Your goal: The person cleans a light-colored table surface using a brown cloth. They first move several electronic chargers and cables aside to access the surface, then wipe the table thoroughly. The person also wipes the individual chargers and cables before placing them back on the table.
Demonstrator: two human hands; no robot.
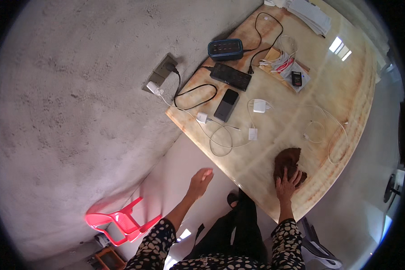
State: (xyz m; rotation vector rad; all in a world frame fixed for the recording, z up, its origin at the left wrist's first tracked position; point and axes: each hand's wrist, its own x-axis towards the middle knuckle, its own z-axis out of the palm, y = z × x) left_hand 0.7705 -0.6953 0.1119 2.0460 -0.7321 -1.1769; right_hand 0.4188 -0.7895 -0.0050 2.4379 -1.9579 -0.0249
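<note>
My right hand [285, 183] lies on a brown cloth [283, 159], fingers spread over it and pressing it to the table [256, 173] rather than clenched around it; the underside of my palm is hidden. The cloth is bunched, near the corner of the table closest to me, between the straight edge and the long curved edge. My left hand [200, 183] hangs off the straight edge, over the floor, fingers loosely bent; nothing shows in it, but I cannot tell whether it is clenched or slack. Beyond the cloth, to the right, a thin white cable [345, 136] loops across the table. To the left are 3 white adapters: 1 square adapter [259, 105], 1 smaller adapter [253, 134] nearer me, and 1 adapter [202, 117] by the edge, with pale cables curling among them. A dark phone-shaped device [226, 105] lies near that adapter, then a black block [230, 76] and a box [225, 50] with a blue rim. Right of these, a small black gadget [296, 78] and tangled white cables rest on a tan envelope [271, 57]. Papers [308, 15] lie at the far end. On the wall [76, 90], 2 plugs sit in the sockets [164, 71]; below stands a red chair [127, 220].
</note>
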